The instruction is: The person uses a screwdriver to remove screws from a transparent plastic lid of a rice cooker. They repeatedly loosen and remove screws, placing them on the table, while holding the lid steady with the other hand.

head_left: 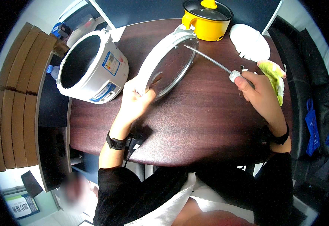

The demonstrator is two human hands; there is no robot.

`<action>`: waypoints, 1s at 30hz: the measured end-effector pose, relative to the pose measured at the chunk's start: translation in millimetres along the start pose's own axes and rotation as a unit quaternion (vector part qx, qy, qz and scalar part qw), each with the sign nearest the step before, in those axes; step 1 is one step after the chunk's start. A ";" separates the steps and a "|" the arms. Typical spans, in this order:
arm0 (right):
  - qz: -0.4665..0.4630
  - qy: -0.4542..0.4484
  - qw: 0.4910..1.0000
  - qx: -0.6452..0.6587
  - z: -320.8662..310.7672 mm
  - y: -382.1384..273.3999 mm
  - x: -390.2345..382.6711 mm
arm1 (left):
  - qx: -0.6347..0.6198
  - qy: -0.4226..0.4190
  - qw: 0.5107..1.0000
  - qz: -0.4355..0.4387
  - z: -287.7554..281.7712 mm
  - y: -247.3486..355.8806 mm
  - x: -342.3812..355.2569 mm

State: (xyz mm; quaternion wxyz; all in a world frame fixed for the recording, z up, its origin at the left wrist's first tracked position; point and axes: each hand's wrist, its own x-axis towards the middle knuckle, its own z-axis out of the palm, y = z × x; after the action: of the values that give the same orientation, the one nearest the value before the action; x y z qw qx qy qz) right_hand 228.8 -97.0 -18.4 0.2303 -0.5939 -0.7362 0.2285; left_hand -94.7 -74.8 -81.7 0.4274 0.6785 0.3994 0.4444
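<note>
My left hand (137, 98) grips the lower rim of a white round lid (156, 50), held tilted with its perforated metal inner side facing right. My right hand (257, 94) is closed on the pale handle of a long screwdriver (213, 60), whose tip is at the lid's right rim; whether it touches cannot be made out. A white cooker body (110, 81) with a dark inside stands to the left of the lid. Small metal pieces (242, 67) lie just above my right hand, near a green and white cloth (275, 77).
At the back of the wooden table (183, 139) stand a yellow pot with glass lid (208, 28) and a white plastic cover (250, 41). A dark cabled object (134, 145) lies by my left wrist. Stacked cartons (14, 113) stand left, a black sofa (301, 113) right. A blurred person (74, 188) is at lower left.
</note>
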 end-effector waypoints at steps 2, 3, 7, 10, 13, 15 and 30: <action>-0.003 -0.039 0.998 -0.053 -1.7 1.0 -5.8 | -0.005 0.006 1.000 0.003 -1.1 -0.1 0.9; -0.007 -0.059 0.995 -0.079 -1.8 1.0 -7.9 | -0.007 0.012 1.000 0.004 -1.8 -0.1 0.4; -0.044 -0.135 0.967 -0.213 11.3 5.4 -8.7 | -0.030 0.042 0.999 0.014 7.3 10.2 1.4; -0.036 -0.109 0.960 -0.255 25.1 20.5 -4.5 | -0.003 0.028 1.000 -0.009 5.4 12.2 3.3; -0.065 -0.133 0.954 -0.261 30.7 25.9 0.1 | 0.009 0.015 1.000 0.002 -2.1 6.5 0.6; -0.097 -0.129 0.952 -0.260 39.1 35.5 1.0 | -0.032 0.027 0.998 0.055 1.4 7.6 -0.1; -0.175 -0.071 0.980 -0.061 49.2 3.6 18.5 | 0.006 0.063 0.995 0.080 3.5 13.7 2.0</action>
State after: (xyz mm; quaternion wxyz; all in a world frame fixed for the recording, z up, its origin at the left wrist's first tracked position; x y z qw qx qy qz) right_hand 198.0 -81.3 -58.2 0.1776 -0.4512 -0.8556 0.1810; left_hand -88.6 -78.1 -69.2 0.3602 0.6815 0.3728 0.5166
